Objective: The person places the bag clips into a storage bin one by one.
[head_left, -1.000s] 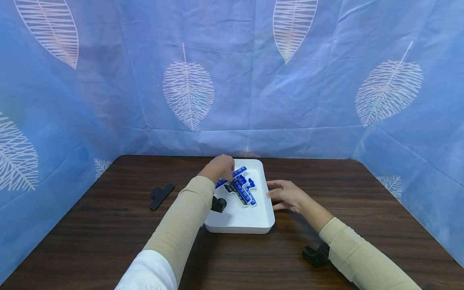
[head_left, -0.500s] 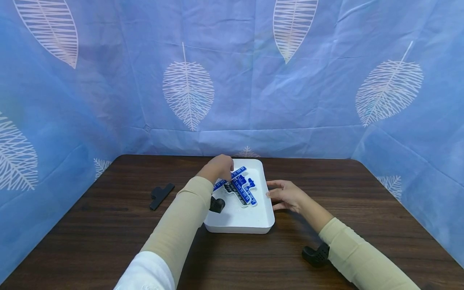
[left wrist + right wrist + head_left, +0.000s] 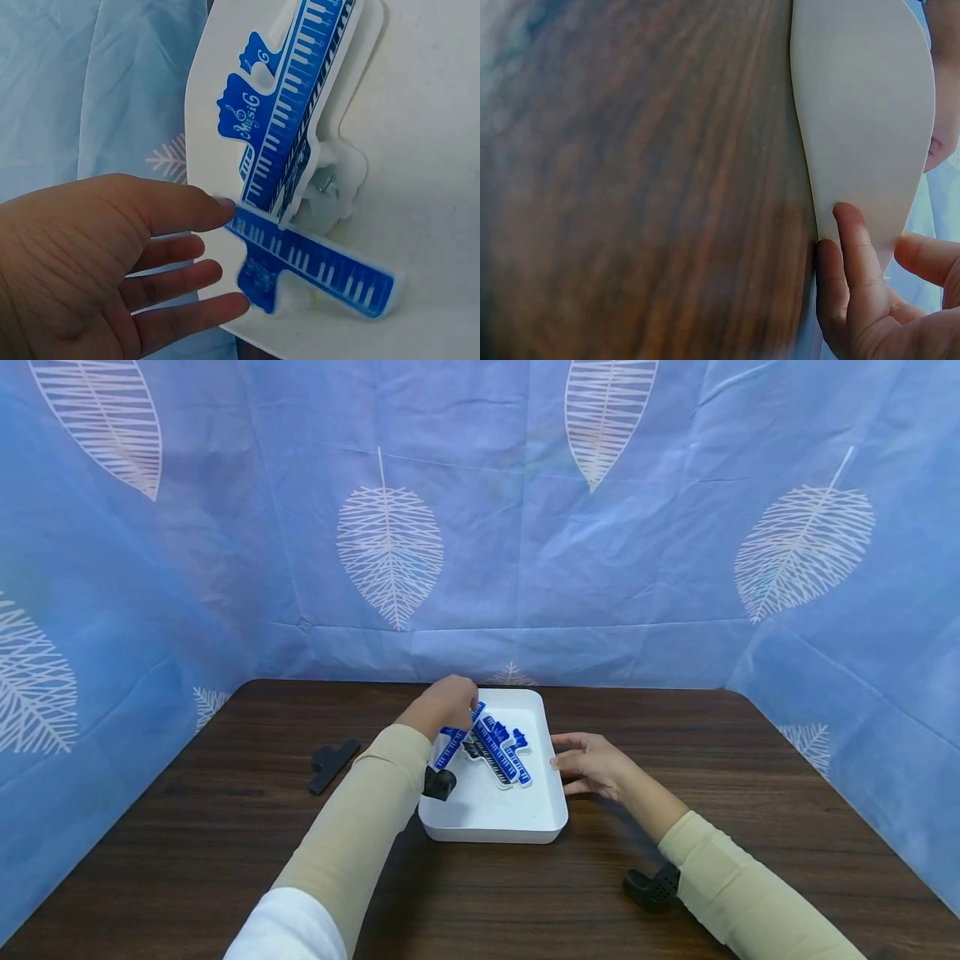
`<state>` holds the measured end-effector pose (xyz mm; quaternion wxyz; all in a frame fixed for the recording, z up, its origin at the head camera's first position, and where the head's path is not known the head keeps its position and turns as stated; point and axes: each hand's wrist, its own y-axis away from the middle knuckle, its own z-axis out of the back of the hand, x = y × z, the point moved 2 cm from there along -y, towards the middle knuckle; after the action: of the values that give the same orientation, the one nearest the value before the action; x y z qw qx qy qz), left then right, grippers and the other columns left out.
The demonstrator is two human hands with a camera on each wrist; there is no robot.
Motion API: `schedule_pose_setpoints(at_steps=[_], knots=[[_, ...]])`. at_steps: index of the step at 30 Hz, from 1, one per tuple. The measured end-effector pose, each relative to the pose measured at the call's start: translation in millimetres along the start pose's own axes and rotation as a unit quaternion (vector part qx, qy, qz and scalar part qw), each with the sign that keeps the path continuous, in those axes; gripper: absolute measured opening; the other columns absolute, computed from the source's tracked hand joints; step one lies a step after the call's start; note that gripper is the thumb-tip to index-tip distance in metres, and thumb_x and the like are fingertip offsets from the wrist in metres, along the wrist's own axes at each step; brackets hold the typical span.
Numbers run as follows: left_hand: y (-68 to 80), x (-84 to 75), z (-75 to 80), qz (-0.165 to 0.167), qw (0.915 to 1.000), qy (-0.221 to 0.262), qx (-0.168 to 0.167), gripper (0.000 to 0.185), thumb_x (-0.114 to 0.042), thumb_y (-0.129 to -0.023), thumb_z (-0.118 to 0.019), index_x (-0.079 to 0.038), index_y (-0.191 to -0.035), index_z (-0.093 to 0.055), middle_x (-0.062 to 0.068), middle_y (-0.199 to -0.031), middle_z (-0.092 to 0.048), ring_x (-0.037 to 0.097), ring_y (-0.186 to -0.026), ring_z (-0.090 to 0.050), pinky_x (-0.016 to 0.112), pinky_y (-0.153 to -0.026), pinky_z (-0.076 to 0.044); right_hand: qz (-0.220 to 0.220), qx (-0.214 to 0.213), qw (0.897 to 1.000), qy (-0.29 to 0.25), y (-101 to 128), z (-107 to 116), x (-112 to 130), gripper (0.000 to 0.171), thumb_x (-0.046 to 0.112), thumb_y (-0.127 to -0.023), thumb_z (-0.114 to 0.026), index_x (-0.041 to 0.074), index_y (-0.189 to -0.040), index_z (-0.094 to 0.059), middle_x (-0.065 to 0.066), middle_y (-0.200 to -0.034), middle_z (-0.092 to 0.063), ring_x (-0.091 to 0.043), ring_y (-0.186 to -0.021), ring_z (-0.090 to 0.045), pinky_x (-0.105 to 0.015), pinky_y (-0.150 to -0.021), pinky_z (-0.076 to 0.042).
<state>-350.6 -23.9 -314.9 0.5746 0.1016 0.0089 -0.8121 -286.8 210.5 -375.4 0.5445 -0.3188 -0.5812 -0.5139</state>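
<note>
A white tray (image 3: 487, 835) on the table holds several music clips with piano-key prints. At the tray's far left, my left hand (image 3: 97, 262) pinches the end of a blue music clip (image 3: 322, 270); the index finger is hidden, and the other fingers extend loosely beside its handle. Against that clip lies a pile of blue music clips (image 3: 289, 105), with a black-and-white music clip (image 3: 495, 768) among them. My right hand (image 3: 596, 767) steadies the tray's right side. Its fairly straight fingers rest against the outer wall, the thumb at the rim (image 3: 911, 202).
To the left of the tray, a black clip (image 3: 332, 766) lies on the dark wooden table (image 3: 225, 827). A blue cloth with white leaf prints (image 3: 480, 527) hangs behind the table and along both sides.
My left hand has moved a little left, and the blue music clip has shifted left and turned steeper with it. The tray's left edge has shifted slightly left. My right hand stays put.
</note>
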Motion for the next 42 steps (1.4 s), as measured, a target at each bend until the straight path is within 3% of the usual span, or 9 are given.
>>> schedule_pose_setpoints(at_steps=[13, 21, 29, 37, 42], knots=[[7.9, 1.5, 0.4, -0.033, 0.9991, -0.024, -0.01, 0.028, -0.011, -0.086, -0.072, -0.012, -0.114, -0.072, 0.003, -0.11, -0.066, 0.019, -0.096, -0.058, 0.036, -0.095, -0.049, -0.002, -0.006, 1.0, 0.004, -0.6, 0.0, -1.5, 0.059, 0.001, -0.095, -0.059, -0.002, -0.148, -0.033, -0.03, -0.131, -0.052, -0.03, -0.098, -0.066, -0.045, -0.076, -0.057], [14.8, -0.8, -3.1, -0.074, 0.9958, -0.051, -0.018, 0.029, -0.029, -0.085, -0.076, -0.015, -0.11, -0.072, -0.002, -0.097, -0.067, 0.015, -0.088, -0.058, 0.033, -0.087, -0.05, -0.007, -0.014, 1.0, 0.009, -1.7, 0.7, -2.6, 0.058, 0.002, -0.095, -0.06, -0.001, -0.147, -0.035, -0.029, -0.129, -0.054, -0.028, -0.096, -0.067, -0.045, -0.076, -0.057], [24.5, -5.4, -8.1, -0.095, 0.9928, -0.069, -0.024, 0.031, -0.034, -0.085, -0.076, -0.015, -0.109, -0.073, 0.0, -0.106, -0.069, 0.015, -0.094, -0.059, 0.036, -0.091, -0.05, -0.003, -0.01, 1.0, 0.007, -0.7, -0.8, -1.2, 0.059, 0.001, -0.095, -0.059, -0.003, -0.147, -0.033, -0.031, -0.131, -0.051, -0.029, -0.098, -0.066, -0.045, -0.076, -0.057], [34.3, -9.2, -11.1, -0.095, 0.9932, -0.065, -0.014, 0.051, -0.032, -0.086, -0.075, -0.025, -0.134, -0.061, 0.001, -0.124, -0.063, 0.02, -0.112, -0.058, 0.048, -0.098, -0.046, 0.001, -0.011, 1.0, 0.008, -2.2, 0.0, -2.1, 0.057, 0.0, -0.095, -0.058, -0.004, -0.146, -0.035, -0.03, -0.128, -0.054, -0.029, -0.096, -0.067, -0.045, -0.075, -0.057], [42.7, -11.4, -9.6, -0.109, 0.9914, -0.071, -0.018, 0.054, -0.031, -0.085, -0.075, -0.026, -0.137, -0.058, 0.004, -0.126, -0.061, 0.021, -0.112, -0.058, 0.048, -0.097, -0.047, -0.005, -0.018, 1.0, 0.008, -3.1, 0.8, -1.8, 0.055, 0.0, -0.095, -0.059, -0.002, -0.145, -0.037, -0.029, -0.128, -0.055, -0.028, -0.094, -0.068, -0.045, -0.076, -0.057]])
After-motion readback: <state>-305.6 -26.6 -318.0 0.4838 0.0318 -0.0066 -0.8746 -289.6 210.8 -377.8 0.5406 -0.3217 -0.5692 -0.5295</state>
